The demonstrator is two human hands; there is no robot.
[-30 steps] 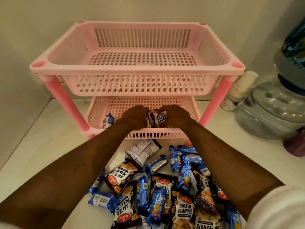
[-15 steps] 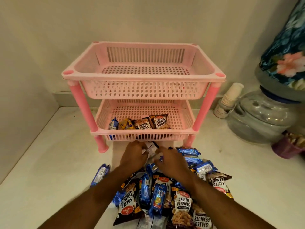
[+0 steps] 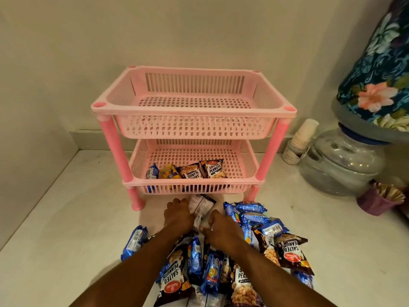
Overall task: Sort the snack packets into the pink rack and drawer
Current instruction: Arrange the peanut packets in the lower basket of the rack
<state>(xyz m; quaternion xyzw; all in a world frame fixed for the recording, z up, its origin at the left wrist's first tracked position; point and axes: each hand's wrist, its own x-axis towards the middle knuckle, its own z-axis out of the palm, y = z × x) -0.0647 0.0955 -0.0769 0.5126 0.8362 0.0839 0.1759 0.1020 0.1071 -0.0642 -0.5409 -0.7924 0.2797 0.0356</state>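
Both hands are reaching into the pile of packets (image 3: 221, 258) before the pink rack (image 3: 194, 134); the left hand (image 3: 178, 214) is pinching a silver packet (image 3: 200, 206) (right hand's (image 3: 219, 227) grip I cannot tell), and lifting it to a shelf is looking like the next move

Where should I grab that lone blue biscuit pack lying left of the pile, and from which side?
Probably across its middle, from above. The lone blue biscuit pack is a long, narrow bar lying flat on the counter, bare surface along its left side, so thumb and fingers can span its short width. Its right edge sits close to the pile.
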